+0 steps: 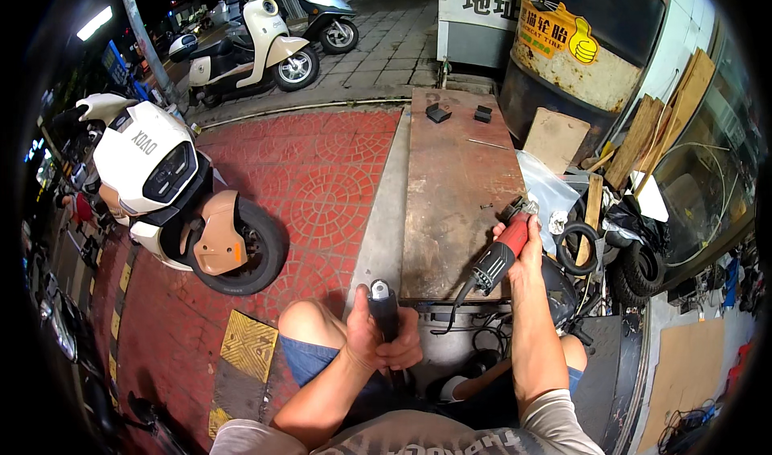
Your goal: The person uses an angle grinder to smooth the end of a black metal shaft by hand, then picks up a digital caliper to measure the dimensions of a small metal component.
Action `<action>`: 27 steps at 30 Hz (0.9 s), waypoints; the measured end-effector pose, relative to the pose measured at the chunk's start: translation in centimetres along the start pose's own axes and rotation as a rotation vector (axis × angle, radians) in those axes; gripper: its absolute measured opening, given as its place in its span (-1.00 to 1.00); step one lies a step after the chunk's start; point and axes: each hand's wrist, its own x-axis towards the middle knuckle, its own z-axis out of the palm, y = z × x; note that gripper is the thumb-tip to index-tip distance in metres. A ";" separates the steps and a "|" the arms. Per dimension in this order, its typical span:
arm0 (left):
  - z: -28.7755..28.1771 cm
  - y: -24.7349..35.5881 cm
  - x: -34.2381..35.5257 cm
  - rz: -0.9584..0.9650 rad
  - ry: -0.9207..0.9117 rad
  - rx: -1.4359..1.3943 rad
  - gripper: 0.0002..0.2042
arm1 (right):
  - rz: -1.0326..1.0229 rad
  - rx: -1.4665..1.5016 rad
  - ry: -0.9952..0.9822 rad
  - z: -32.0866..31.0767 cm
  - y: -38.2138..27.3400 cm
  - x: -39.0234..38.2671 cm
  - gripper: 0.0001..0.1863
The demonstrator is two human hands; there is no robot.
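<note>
Right hand [528, 255]: I am holding a red-and-black angle grinder [498, 258] near its head [519, 207], the brown board [446, 197] lying left of this grip | Handling: I am judging it heavy, rigid, best taken around its middle | Left hand [370, 338]: I am clasping a dark, metal-tipped tool [385, 310].

The tabletop [438, 189] is open through its middle and along its left edge, leaving a hand room to pass from the near edge almost to the far one. There a black box [437, 114] and a second box [482, 114] stand apart, with a gap between. A thin rod [487, 144] lies by the right edge. The power tool [497, 259] in the right hand [527, 254] obstructs the near right corner; plastic sheeting [547, 183] and a tyre [593, 250] crowd beyond the right edge
</note>
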 end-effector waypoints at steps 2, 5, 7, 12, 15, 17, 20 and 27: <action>-0.4 0.0 0.0 -0.025 0.007 -0.075 -0.08 | 0.029 -0.058 0.023 -0.2 -0.2 -0.3 -0.15; -0.9 -0.4 0.6 -0.047 -0.005 -0.162 -0.14 | 0.099 -0.104 0.048 -0.5 -0.7 -1.0 -0.13; -1.0 -0.6 1.0 -0.064 -0.019 -0.190 -0.16 | 0.120 -0.124 0.055 -0.8 -0.9 -1.6 -0.11; -1.4 -1.0 2.2 -0.109 -0.061 -0.181 -0.18 | 0.145 -0.207 0.042 -1.5 -1.9 -1.6 -0.02; -1.2 -1.2 2.4 -0.123 -0.074 -0.198 -0.18 | 0.142 -0.264 0.076 -0.5 -1.4 -2.1 -0.03; -1.2 -1.2 2.5 -0.144 -0.039 -0.171 -0.17 | 0.129 -0.298 0.097 0.2 -1.0 -2.6 -0.05; -1.7 -1.3 2.2 -0.155 0.003 -0.123 -0.16 | 0.131 -0.307 0.101 0.4 -0.9 -2.6 -0.06; -1.4 -1.8 2.7 -0.088 0.113 0.042 -0.17 | 0.043 -0.464 0.179 -2.8 -1.5 0.1 -0.08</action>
